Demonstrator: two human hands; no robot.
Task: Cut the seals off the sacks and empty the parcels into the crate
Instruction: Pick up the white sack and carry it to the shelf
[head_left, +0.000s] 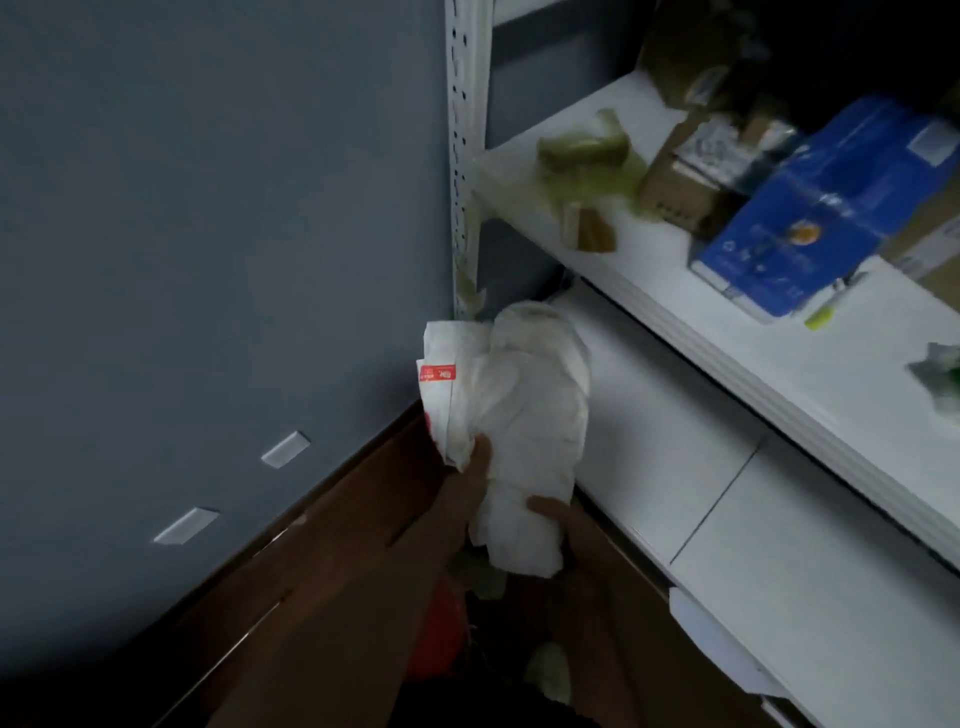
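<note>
A crumpled white sack (524, 415) with a red label near its top left is held up in front of the shelf post. My left hand (475, 467) grips its left edge with the thumb on the fabric. My right hand (558, 517) holds its lower right part. Below the sack something red (439, 631) and pale bags lie in shadow; I cannot tell whether they sit in a crate. No cutting tool shows in either hand.
A white metal shelf unit (649, 291) fills the right side. On it lie a blue parcel (826, 208), brown cardboard boxes (685, 187) and greenish bags (582, 150). A grey wall (208, 234) stands at left above a dark wooden floor (311, 571).
</note>
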